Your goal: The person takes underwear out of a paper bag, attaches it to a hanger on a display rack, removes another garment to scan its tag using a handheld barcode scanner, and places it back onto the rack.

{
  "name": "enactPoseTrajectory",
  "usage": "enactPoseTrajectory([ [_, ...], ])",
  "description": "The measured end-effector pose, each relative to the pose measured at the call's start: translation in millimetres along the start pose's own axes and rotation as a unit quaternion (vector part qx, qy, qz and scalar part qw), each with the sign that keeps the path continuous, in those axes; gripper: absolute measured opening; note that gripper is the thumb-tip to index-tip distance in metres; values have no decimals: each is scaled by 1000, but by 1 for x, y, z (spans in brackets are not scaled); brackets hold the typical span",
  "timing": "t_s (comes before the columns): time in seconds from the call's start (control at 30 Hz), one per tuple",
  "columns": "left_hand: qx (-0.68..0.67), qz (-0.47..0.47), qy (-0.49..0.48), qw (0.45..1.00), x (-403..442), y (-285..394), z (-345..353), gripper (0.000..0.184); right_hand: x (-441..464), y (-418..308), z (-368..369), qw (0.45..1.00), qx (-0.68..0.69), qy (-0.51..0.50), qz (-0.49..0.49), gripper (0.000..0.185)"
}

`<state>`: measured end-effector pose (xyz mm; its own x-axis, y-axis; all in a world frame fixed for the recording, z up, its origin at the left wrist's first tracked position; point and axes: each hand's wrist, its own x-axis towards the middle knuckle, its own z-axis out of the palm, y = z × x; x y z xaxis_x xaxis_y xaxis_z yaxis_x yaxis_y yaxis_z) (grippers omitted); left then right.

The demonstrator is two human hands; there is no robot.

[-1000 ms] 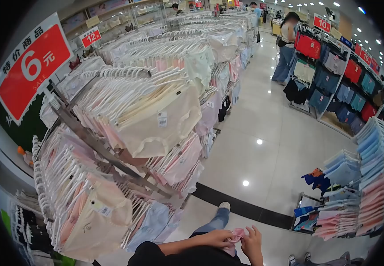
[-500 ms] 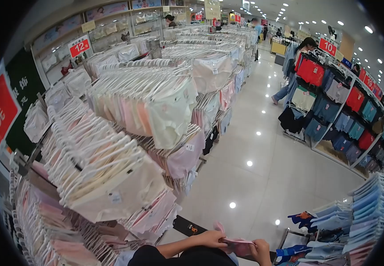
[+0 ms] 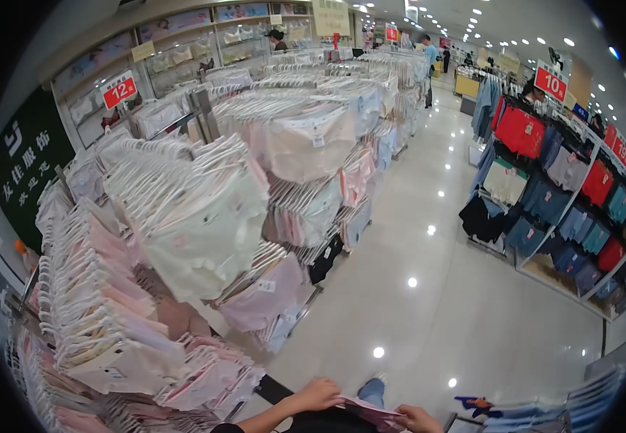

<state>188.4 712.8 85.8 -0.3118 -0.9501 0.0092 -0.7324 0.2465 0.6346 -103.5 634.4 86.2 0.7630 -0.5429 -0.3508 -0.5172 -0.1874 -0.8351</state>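
Note:
Low in front of my body, my left hand (image 3: 319, 394) and my right hand (image 3: 419, 419) hold a thin pink piece of clothing (image 3: 372, 413) stretched between them. Its exact shape does not show; it looks like folded fabric. The left fingers are closed on its left end, and the right fingers pinch its right end. Left of my hands hang rows of pastel underpants (image 3: 201, 234) on white hangers, with a cream pair (image 3: 129, 369) at the front of the nearest row. No hanging garment is touched by either hand.
A glossy aisle floor (image 3: 428, 317) runs ahead, with my foot (image 3: 372, 390) on it. A shelf rack of coloured clothes (image 3: 537, 180) stands on the right. Blue garments (image 3: 580, 404) hang at lower right. A person in light blue (image 3: 428, 54) stands far down the aisle.
The view has moved forward along the aisle, so the left racks have shifted nearer and leftward. The pink clothing stays in both hands, now held lower and flatter. A foot has come into view.

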Motion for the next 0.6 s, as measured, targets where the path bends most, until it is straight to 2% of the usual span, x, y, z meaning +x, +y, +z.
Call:
enactPoseTrajectory([
  [0.07, 22, 56, 94, 994, 59, 0, -4, 30, 23, 5, -69, 997, 41, -65, 20, 23],
  [0.2, 21, 45, -26, 998, 134, 10, -24, 30, 47, 10, -153, 979, 171, -104, 45, 28],
  [0.3, -16, 42, -70, 997, 180, 22, -34, 31, 63, 12, -204, 980, 130, -114, 98, 31],
  [0.33, -53, 37, -88, 994, 192, 34, -37, 32, 69, 18, -217, 988, 88, -92, 91, 35],
  [0.37, -91, 30, -106, 990, 201, 41, -37, 32, 72, 22, -228, 985, 115, -80, 102, 33],
  [0.47, -94, 58, -76, 991, 224, 38, -31, 32, 81, 31, -273, 979, 161, -20, 126, 27],
  [0.57, -153, -50, -140, 977, 254, 31, -36, 31, 90, 50, -304, 963, 227, 42, 138, 26],
  [0.6, -172, -62, -149, 972, 266, 28, -37, 31, 93, 55, -313, 963, 207, 56, 164, 26],
])
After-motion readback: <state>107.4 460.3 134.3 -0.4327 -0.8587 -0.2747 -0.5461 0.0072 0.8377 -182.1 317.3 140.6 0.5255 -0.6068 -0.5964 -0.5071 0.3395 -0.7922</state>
